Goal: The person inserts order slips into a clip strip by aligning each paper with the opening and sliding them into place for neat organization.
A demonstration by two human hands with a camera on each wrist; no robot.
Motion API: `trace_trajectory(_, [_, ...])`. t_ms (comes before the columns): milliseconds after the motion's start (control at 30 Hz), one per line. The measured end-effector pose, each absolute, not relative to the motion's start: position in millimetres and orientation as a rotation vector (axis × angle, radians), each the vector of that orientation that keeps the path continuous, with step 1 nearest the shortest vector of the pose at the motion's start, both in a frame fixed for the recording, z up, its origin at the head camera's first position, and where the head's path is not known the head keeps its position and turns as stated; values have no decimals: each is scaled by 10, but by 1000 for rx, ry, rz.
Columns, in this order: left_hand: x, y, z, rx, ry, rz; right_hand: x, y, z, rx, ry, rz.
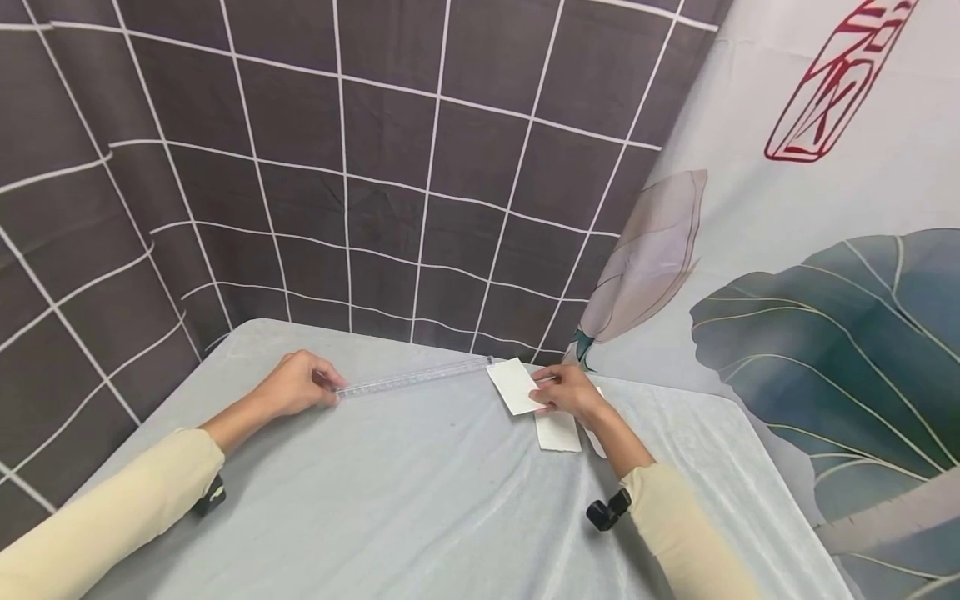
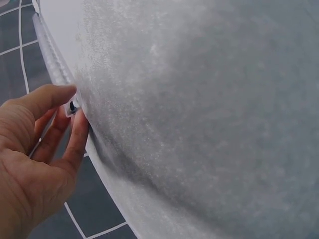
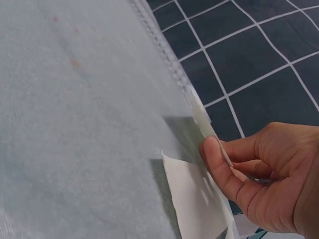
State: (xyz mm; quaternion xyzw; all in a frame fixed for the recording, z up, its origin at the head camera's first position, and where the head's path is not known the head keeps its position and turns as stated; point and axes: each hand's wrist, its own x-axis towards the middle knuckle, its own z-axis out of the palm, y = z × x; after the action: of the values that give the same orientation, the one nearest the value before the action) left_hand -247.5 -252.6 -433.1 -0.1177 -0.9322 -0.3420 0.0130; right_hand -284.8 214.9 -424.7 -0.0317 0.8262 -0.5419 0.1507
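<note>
A long, clear plastic strip [image 1: 416, 379] with a row of marks along it lies slanted near the table's back edge. My left hand [image 1: 300, 385] pinches its near end between thumb and fingers; in the left wrist view a small dark piece shows at that end of the strip [image 2: 56, 67]. My right hand [image 1: 568, 390] pinches a white paper card [image 1: 516, 385], tilted up beside the strip's far end. Whether card and strip touch, I cannot tell. Under the right hand a second white paper [image 1: 558, 435] lies on the table; another white piece [image 1: 597, 442] is partly hidden by the wrist.
Pale grey cloth with soft folds covers the table [image 1: 375, 500]. A dark curtain with white grid lines [image 1: 390, 208] hangs right behind its back edge. To the right hangs a white cloth printed with large leaves [image 1: 847, 333].
</note>
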Motion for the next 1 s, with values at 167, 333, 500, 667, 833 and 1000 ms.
trace_trajectory(167, [-2475,-2520,-4304,-376,-2908,-1071,-2834,2089,-4242,-61,2378,-1549])
trace_trajectory(333, [-2479,-2520,-4304,-380,-2909,-1073,-2843,2030,-4234,-58,2374,-1543])
trace_trajectory(500, [-2478,-2525,-4318,-379,-2912,-1068,-2856,1987,-4239,-54,2370,-1533])
trace_trajectory(667, [-2473,-2548,-4321,-379,-2911,-1062,-2863,1934,-4249,-57,2348,-1550])
trace_trajectory(833, [-2471,-2551,-4320,-382,-2910,-1066,-2858,1884,-4252,-98,2340,-1547])
trace_trajectory(1000, [-2478,-2540,-4325,-384,-2909,-1058,-2870,1852,-4278,-114,2331,-1541])
